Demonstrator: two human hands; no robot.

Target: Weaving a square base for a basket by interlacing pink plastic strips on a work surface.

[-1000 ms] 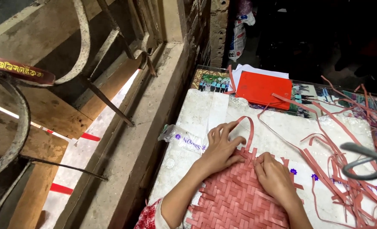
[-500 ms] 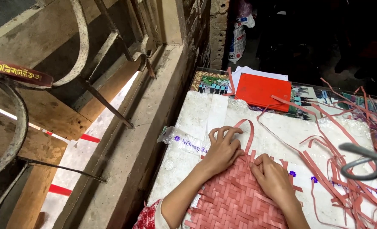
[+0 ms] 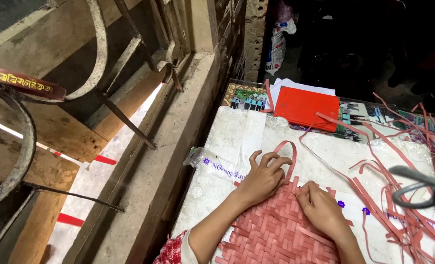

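A pink woven mat (image 3: 276,234) of flat strips lies on a white lacy cloth (image 3: 227,137) near the bottom of the view. My left hand (image 3: 261,178) rests on the mat's far left corner, fingers curled around a looped pink strip (image 3: 288,154). My right hand (image 3: 320,208) presses flat on the mat's upper edge, fingers bent, close beside the left. Loose pink strips (image 3: 388,200) trail off to the right across the cloth.
A red folder (image 3: 305,107) on white paper lies at the table's far edge over a printed picture (image 3: 246,95). A clear plastic wrapper (image 3: 212,164) lies left of my hand. A concrete ledge (image 3: 163,161) and curved iron grille (image 3: 95,58) run along the left. Dark scissors handles (image 3: 418,186) show at right.
Both hands have shifted slightly nearer on the mat's upper edge; the left fingers have curled in over the looped strip.
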